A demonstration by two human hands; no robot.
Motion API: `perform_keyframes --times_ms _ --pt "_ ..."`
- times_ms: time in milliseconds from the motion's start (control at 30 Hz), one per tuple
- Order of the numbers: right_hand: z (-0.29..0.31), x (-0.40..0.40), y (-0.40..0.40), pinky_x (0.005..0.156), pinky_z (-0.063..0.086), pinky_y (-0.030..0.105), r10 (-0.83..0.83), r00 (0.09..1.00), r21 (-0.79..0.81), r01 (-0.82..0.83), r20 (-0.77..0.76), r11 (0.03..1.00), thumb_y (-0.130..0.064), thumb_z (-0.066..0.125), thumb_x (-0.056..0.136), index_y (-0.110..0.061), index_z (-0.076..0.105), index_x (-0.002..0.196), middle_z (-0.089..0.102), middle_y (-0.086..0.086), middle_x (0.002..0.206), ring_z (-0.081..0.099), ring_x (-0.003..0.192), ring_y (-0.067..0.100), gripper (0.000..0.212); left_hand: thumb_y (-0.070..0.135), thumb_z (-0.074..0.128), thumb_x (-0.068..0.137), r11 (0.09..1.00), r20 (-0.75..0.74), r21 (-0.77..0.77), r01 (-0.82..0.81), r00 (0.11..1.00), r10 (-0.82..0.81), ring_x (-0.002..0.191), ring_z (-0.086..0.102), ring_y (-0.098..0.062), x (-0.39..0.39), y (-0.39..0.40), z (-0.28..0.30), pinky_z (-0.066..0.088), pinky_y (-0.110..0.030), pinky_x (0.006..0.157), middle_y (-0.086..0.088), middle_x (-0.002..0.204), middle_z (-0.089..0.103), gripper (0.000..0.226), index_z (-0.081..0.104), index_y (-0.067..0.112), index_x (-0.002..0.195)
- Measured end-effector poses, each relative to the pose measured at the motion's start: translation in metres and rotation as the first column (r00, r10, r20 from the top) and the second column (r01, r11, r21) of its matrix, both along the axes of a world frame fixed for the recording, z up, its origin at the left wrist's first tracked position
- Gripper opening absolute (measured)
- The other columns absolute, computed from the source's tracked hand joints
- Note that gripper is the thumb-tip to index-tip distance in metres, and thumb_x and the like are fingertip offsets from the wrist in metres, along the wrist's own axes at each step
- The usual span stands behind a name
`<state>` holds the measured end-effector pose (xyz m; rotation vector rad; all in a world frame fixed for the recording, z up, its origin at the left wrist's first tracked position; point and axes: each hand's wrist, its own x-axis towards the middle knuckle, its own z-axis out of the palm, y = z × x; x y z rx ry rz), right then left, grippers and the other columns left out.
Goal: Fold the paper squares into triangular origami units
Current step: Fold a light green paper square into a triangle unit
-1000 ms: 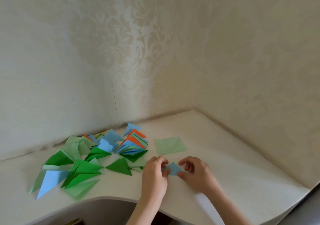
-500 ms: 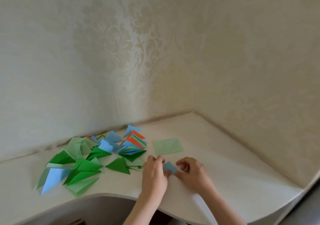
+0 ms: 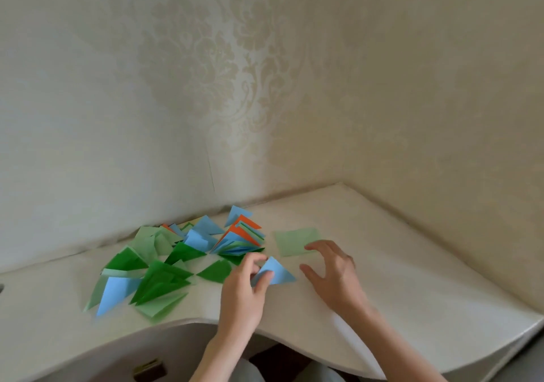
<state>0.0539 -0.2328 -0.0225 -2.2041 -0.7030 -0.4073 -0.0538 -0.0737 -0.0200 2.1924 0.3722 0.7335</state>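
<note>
Hiding the blue triangle's (image 3: 276, 272) corner, left hand (image 3: 245, 290) pinches.

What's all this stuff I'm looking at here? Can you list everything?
Folded triangles: many, uncountable where they overlap; dark green, pale green, blue, orange; heaped on the desk's left.
Blue triangle: one, blue, pinched by the left hand beside the heap.
Square: one flat sheet, pale green, right of the heap.
Desk: one, white, curved front edge, set in a corner.
Wallpaper: cream, damask pattern, on both walls.
Left hand: fingers hold the blue triangle.
Right hand: open, fingertips at the square's edge.
</note>
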Motion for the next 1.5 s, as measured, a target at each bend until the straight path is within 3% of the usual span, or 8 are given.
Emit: perform_keyframes --times_ms 133,233,533,700,867,1100,1267,1500 --pt "0.002 0.011 0.021 0.108 0.027 0.031 -0.003 0.996 -0.267 -0.021 -0.087 0.963 -0.049 0.067 0.077 -0.025 0.045 0.134 0.049 -0.003 0.137 0.046 0.125 0.02 0.066 0.023 0.065 0.088 0.999 -0.013 0.016 -0.047 0.999 0.048 0.083 0.057 0.0 -0.029 0.052 0.002 0.038 -0.012 0.064 0.013 0.088 0.062 0.017 0.06 0.031 0.102" --pt "0.004 0.015 0.032 0.114 0.018 0.03 -0.05 0.979 -0.359 -0.024 -0.197 0.933 -0.059 0.06 0.079 -0.029 0.031 0.142 0.042 -0.004 0.144 0.037 0.132 0.016 0.076 0.022 0.065 0.088 0.999 -0.057 0.016 -0.051 0.997 0.052 0.089 0.057 0.005 -0.041 0.08 -0.002 0.041 -0.01 0.067 0.019 0.091 0.063 0.018 0.059 0.035 0.1" --pt "0.001 0.014 0.034 0.105 0.024 0.027 -0.146 0.98 -0.38 0.084 -0.136 0.921 -0.063 0.056 0.078 -0.037 0.05 0.117 0.052 -0.017 0.126 0.043 0.123 0.008 0.048 0.015 0.079 0.072 0.979 -0.043 0.181 -0.096 0.994 0.105 0.084 0.052 -0.008 -0.019 0.094 -0.017 0.04 -0.02 0.072 0.015 0.085 0.058 0.027 0.062 0.026 0.089" --pt "-0.007 0.015 0.024 0.096 0.028 0.026 -0.142 0.988 -0.315 0.115 -0.065 0.942 -0.057 0.06 0.079 -0.034 0.059 0.103 0.058 -0.02 0.11 0.051 0.111 0.006 0.033 0.004 0.074 0.076 0.959 -0.047 0.278 -0.061 0.996 0.077 0.084 0.05 -0.007 -0.01 0.094 -0.021 0.037 -0.01 0.071 0.014 0.083 0.058 0.018 0.066 0.019 0.077" --pt "-0.014 0.015 0.021 0.085 0.04 0.035 -0.098 0.995 -0.259 0.099 0.015 0.961 -0.038 0.061 0.083 -0.03 0.062 0.082 0.065 -0.014 0.088 0.061 0.089 0.015 0.008 0.008 0.077 0.073 0.875 -0.114 0.48 -0.061 0.985 0.131 0.07 0.052 -0.015 -0.006 0.087 -0.013 0.045 -0.027 0.062 0.01 0.074 0.06 0.019 0.065 0.022 0.067" --pt "-0.009 0.01 0.01 0.097 0.032 0.039 -0.058 0.998 -0.278 0.047 -0.033 0.959 -0.03 0.063 0.083 -0.03 0.066 0.081 0.067 -0.018 0.084 0.061 0.088 0.01 0.004 0.011 0.071 0.079 0.939 0.033 0.34 0.044 0.998 -0.059 0.081 0.053 -0.011 0.003 0.031 0.001 0.042 -0.018 0.071 0.009 0.084 0.057 0.013 0.063 0.02 0.084" --pt "-0.01 0.005 -0.022 0.081 0.049 0.039 -0.046 0.998 -0.257 0.054 0.038 0.965 -0.03 0.069 0.074 -0.031 0.066 0.074 0.068 -0.019 0.076 0.064 0.073 0.011 0.003 0.012 0.065 0.083 0.944 0.001 0.253 0.211 0.976 -0.219 0.095 0.054 -0.007 0.023 -0.01 -0.005 0.038 -0.013 0.081 0.011 0.096 0.057 0.015 0.063 0.022 0.095" --pt "-0.011 -0.006 -0.04 0.075 0.048 0.034 -0.042 0.999 -0.238 0.045 0.015 0.97 -0.041 0.059 0.075 -0.033 0.066 0.08 0.068 -0.018 0.088 0.062 0.089 0.015 0.011 0.019 0.059 0.087 0.913 -0.049 0.267 0.309 0.95 -0.308 0.095 0.053 -0.008 0.049 -0.044 -0.017 0.035 -0.01 0.081 0.011 0.095 0.063 0.012 0.067 0.024 0.096"
